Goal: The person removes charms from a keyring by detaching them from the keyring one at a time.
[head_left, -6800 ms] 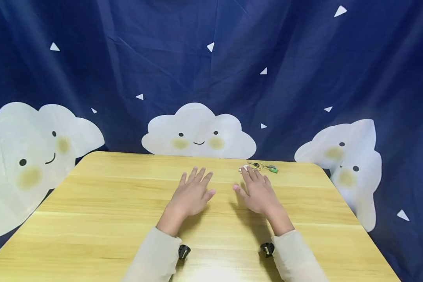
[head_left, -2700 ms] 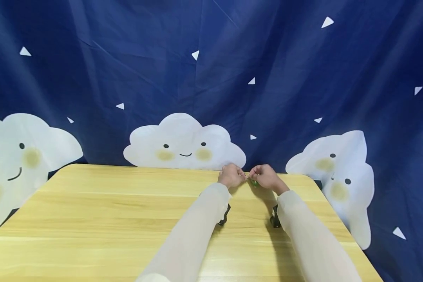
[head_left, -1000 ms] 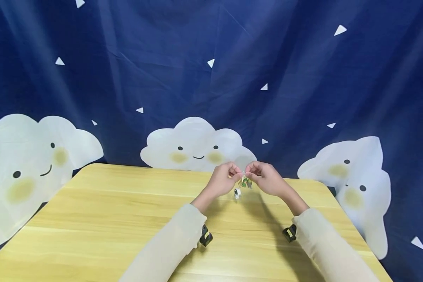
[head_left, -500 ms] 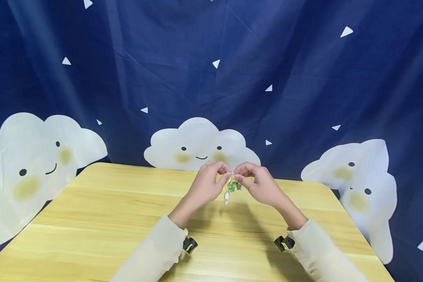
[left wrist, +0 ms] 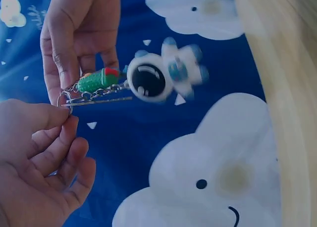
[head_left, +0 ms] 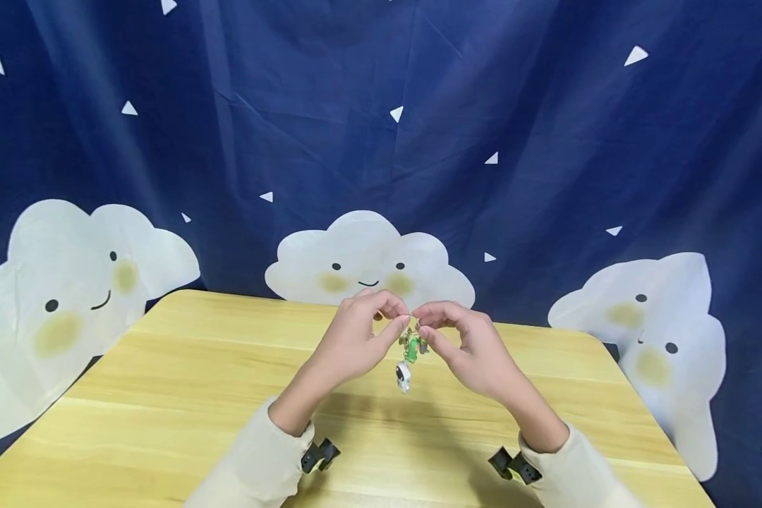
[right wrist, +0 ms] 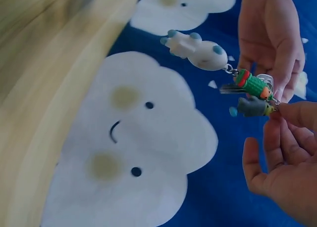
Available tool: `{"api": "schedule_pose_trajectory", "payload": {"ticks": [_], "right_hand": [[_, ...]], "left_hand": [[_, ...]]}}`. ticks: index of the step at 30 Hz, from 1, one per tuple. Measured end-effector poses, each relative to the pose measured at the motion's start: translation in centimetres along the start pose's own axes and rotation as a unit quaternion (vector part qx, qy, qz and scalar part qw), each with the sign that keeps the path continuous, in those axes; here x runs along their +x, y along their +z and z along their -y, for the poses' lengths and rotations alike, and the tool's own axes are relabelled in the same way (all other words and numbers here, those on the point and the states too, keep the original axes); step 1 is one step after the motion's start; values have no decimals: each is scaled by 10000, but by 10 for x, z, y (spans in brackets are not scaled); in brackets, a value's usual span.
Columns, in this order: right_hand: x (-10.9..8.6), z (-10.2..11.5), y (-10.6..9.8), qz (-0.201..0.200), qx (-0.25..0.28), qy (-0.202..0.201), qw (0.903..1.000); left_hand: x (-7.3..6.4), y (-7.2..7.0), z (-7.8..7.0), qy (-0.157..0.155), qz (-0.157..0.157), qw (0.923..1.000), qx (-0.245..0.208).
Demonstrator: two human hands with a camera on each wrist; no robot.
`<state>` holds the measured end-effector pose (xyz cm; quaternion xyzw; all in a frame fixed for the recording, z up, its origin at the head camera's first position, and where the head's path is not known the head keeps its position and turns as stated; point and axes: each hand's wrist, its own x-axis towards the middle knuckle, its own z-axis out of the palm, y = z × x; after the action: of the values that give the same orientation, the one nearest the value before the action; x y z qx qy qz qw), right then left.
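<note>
Above the tabletop, both hands hold up a bunch of keyring charms. My left hand pinches the metal key ring between thumb and forefinger. From the other side, my right hand pinches at the ring, beside the short chain of a grey figure charm. A green figure charm with a red band hangs there too. Lowest dangles a white astronaut charm with a dark visor, on a linked chain. A thin key lies alongside the charms in the left wrist view.
A light wooden table spreads beneath the hands, its far edge close to a dark blue curtain printed with white clouds and triangles. Black wrist cameras sit at both cuffs.
First the hands were spread open, with the keys lying at the table's far right edge. They then gripped the bunch, lifted it and brought it nearer and leftward; the charms now hang down.
</note>
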<state>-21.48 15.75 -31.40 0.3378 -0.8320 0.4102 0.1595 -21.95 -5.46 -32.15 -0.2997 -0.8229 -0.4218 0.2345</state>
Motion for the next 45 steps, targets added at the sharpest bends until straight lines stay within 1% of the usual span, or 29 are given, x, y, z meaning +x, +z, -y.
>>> {"api": "schedule_pose_trajectory", "payload": {"ticks": [1, 3, 7, 9, 12, 14, 16, 20, 24, 28, 31, 34, 41, 45], "right_hand": [[-1, 2, 0, -39, 54, -40, 10000], [-3, 5, 1, -108, 183, -104, 9997], [-7, 6, 5, -210, 476, -200, 9984], [-7, 5, 8, -242, 593, -220, 9977], [-8, 4, 11, -282, 644, -216, 9973], [-8, 4, 13, -290, 633, -202, 9974], [-8, 4, 14, -297, 576, -211, 9977], [-7, 3, 17, -317, 433, -290, 9981], [-6, 1, 21, -378, 360, -386, 9979], [-6, 0, 27, -547, 338, -438, 9970], [-6, -1, 31, -719, 316, -506, 9956], [-6, -2, 32, -871, 329, -595, 9939], [-6, -1, 33, -1128, 314, -637, 9911], [-6, 0, 31, -1157, 237, -625, 9910]], "left_hand": [[-1, -1, -1, 42, 8, 9999, -106], [-2, -4, -3, 19, 26, 9994, -351], [-5, -8, -6, -210, 21, 9963, -838], [-6, -9, -7, -298, 16, 9950, -958], [-6, -9, -7, -344, 28, 9949, -944], [-6, -10, -7, -332, 33, 9958, -858], [-6, -10, -8, -228, 6, 9975, -674], [-7, -13, -9, 242, -82, 9996, -94], [-7, -15, -10, 689, -147, 9959, 570], [-8, -17, -10, 991, -190, 9902, 960], [-7, -19, -10, 1158, -227, 9870, 1095], [-6, -19, -9, 1242, -240, 9851, 1161], [-5, -21, -7, 1431, -203, 9841, 1033], [-4, -21, -7, 1688, -377, 9780, 1168]]}}
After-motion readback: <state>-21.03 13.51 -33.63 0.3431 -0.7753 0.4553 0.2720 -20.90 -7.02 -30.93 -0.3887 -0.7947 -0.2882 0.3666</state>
